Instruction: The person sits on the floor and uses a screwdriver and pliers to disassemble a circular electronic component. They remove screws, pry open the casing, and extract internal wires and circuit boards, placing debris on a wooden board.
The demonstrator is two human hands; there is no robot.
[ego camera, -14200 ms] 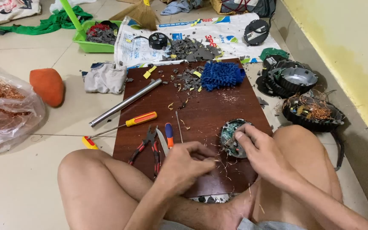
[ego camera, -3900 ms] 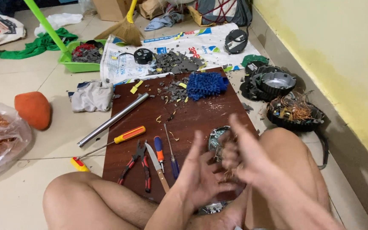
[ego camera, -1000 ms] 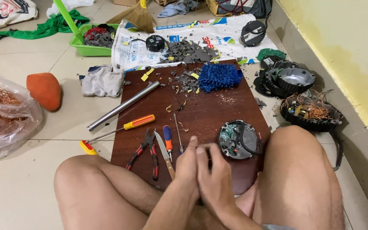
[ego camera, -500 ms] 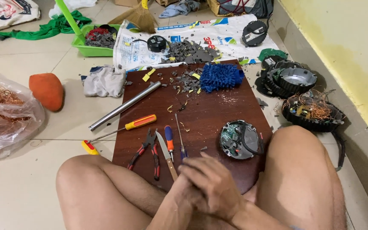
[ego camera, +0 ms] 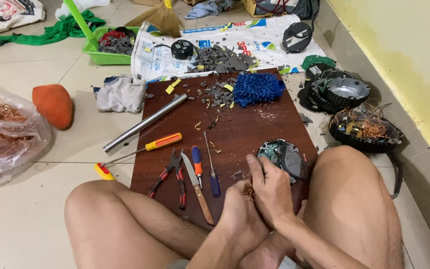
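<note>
Both hands bunched low over the brown board, between the knees. Right hand curled, pinching a small tuft of copper wire against the left hand, also closed round it; how tight, hard to tell. Round opened motor casing just beyond the right fingertips at one o'clock, lying flat, nearer the right hand. Knife, pliers and screwdrivers at ten o'clock, pointing away. Tiled floor all round, yellow wall to the right.
</note>
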